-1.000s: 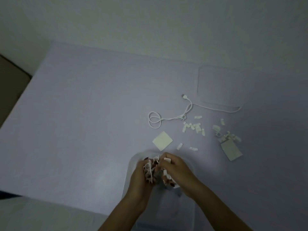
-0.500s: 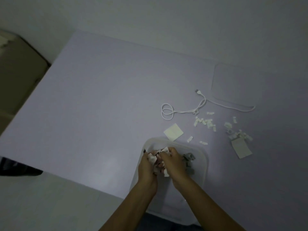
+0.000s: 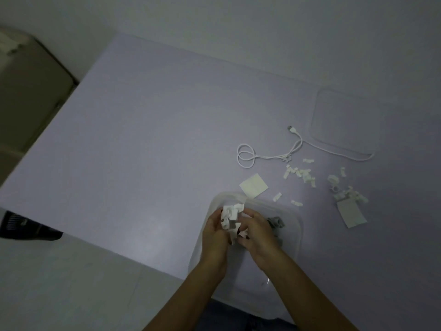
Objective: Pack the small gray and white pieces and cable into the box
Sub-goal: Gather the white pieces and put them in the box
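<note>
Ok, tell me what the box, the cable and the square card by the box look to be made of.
Box: likely translucent plastic; the table shows through its frosted wall. Cable: white, probably rubbery plastic sheath; it lies in soft loops, with a seemingly metal plug. Square card: flat, matte, pale; paper or card, can't tell which.

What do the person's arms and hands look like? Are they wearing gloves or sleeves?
No gloves and no sleeves show. The left hand and right hand are bare, and both forearms are bare down to the picture's bottom edge. No watch or bracelet shows. The picture is too dim to tell about rings.
</note>
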{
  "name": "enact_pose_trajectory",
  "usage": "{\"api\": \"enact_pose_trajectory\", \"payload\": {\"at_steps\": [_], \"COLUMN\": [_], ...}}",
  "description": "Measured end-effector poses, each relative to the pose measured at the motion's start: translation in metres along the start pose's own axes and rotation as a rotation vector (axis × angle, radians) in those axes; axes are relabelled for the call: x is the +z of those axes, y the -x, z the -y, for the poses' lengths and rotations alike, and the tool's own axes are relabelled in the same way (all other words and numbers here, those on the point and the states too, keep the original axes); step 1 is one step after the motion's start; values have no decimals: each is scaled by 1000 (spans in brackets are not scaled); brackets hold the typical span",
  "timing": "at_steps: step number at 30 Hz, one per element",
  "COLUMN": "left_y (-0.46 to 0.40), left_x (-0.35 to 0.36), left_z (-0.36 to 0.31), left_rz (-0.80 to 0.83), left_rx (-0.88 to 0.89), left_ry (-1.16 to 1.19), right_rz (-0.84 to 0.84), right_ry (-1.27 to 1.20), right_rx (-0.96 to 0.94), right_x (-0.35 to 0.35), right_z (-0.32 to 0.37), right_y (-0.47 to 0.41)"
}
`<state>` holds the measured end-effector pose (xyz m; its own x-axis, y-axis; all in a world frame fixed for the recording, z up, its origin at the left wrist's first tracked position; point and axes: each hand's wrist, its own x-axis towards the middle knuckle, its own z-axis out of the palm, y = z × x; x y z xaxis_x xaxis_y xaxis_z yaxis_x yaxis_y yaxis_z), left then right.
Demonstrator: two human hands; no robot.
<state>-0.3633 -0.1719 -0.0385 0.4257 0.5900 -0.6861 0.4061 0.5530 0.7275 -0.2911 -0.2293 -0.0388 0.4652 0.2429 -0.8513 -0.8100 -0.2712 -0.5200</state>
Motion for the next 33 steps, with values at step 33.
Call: {"api": "enact_pose_trajectory", "payload": {"at_steps": [33], "left_y": [-93], "left_x": [220], "left_z": [-47], "left_rz": [341], "left_rx": [961], "left_ry": [-1463], "right_rz": [-408], "right_ry": [47], "right_rx": [-449], "right_x": [-210], "right_z": [59], "right_y": [47]}}
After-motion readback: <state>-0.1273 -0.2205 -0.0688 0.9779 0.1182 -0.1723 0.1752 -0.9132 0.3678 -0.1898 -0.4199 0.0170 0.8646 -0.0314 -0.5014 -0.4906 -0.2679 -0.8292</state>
